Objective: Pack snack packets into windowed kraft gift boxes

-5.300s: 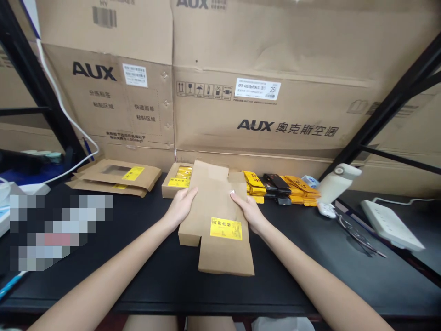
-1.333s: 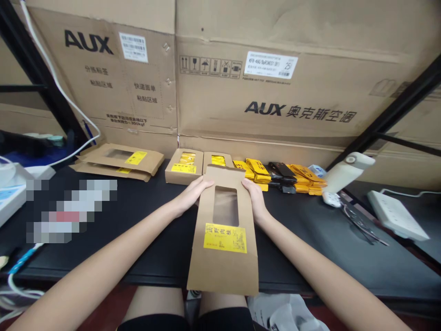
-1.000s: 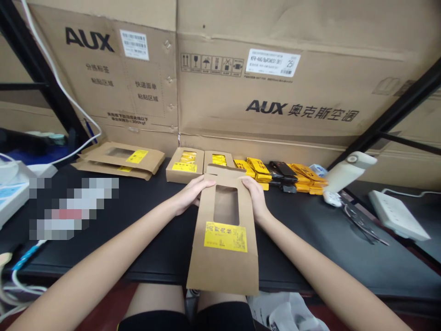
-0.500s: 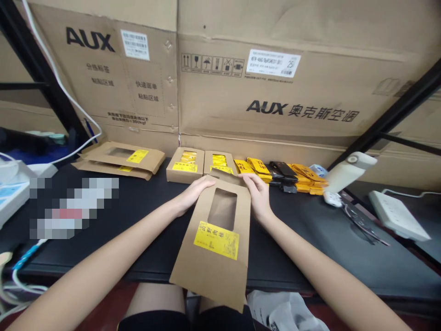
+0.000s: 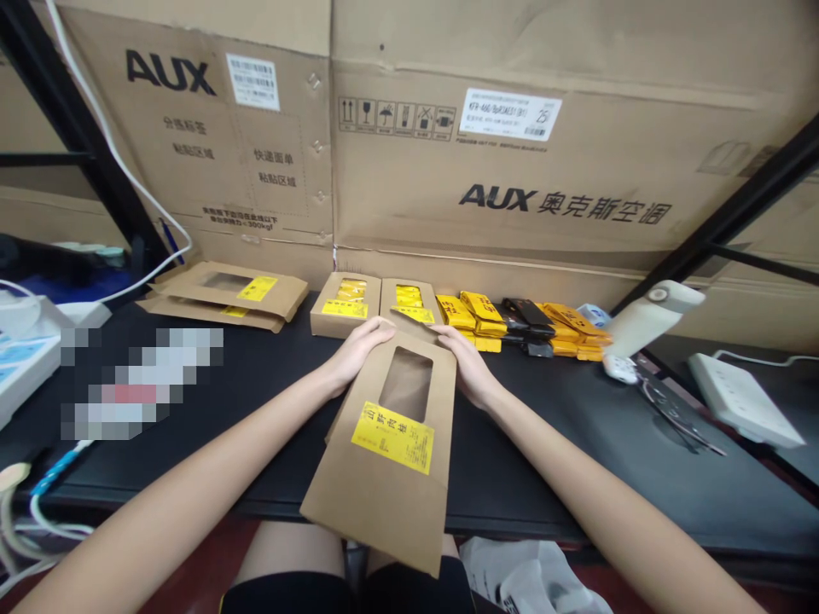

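The left hand [image 5: 355, 354] grips the upper left edge of a kraft window box [image 5: 380, 482], its fingers closed on the cardboard near the top corner. The right hand [image 5: 467, 367] has its fingers partly curled against the upper right edge, beside a raised end flap [image 5: 413, 315]; its thumb is hidden. The box is held tilted between the hands, its lower end extending past the front edge of the black desk [image 5: 256, 435]. On its face, a cut-out window [image 5: 406, 384] sits above a yellow label [image 5: 393, 437]. Just beyond are two packed boxes [image 5: 336, 327] side by side, yellow packets showing through their windows. To their left lie flattened cartons [image 5: 281, 303]; to their right are yellow packets [image 5: 483, 314], black packets [image 5: 528, 317] and orange packets [image 5: 569, 328]. Farther right are a leaning white bottle [image 5: 662, 317], eyeglasses [image 5: 682, 419] and a power strip [image 5: 746, 396]. Large AUX cardboard [image 5: 397, 196] stands behind.
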Demonstrator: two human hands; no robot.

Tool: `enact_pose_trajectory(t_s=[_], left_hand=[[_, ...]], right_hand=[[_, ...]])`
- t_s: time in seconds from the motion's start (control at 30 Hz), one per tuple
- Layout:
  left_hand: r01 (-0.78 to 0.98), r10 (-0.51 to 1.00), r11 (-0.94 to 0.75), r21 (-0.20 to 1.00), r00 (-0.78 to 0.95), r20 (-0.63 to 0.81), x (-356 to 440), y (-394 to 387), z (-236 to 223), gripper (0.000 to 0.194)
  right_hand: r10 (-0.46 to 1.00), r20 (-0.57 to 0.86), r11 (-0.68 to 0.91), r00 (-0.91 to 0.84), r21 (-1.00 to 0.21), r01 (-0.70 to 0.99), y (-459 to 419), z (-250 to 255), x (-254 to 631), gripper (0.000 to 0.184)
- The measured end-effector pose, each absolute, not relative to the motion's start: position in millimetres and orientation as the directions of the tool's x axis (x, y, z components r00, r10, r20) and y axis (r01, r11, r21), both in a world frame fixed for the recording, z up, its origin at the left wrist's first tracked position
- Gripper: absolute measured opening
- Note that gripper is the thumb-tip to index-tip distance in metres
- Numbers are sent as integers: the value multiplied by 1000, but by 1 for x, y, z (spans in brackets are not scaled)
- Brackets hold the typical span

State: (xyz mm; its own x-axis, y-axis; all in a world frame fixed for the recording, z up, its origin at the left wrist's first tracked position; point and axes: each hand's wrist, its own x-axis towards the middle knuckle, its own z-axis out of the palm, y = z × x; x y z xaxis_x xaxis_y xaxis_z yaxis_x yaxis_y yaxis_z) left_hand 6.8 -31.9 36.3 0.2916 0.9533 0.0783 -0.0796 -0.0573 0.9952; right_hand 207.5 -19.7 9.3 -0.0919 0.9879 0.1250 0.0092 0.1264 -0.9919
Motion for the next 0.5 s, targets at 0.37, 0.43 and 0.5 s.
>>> enact_pose_trajectory(t_s=[0.37, 0.43, 0.5], left_hand=[[-76, 963, -37, 996, 265, 56, 8, -31, 36, 21], [-71, 963, -32, 997, 264, 50, 7, -30, 36, 22], [-72, 964, -27, 997, 264, 45, 7, -30, 35, 22]], right_hand=[[964, 195, 209, -182, -976, 62, -18, 7, 208, 28], [966, 177, 192, -190, -979, 67, -18, 7, 208, 27], [968, 165, 183, -191, -980, 77, -19, 9, 208, 26]])
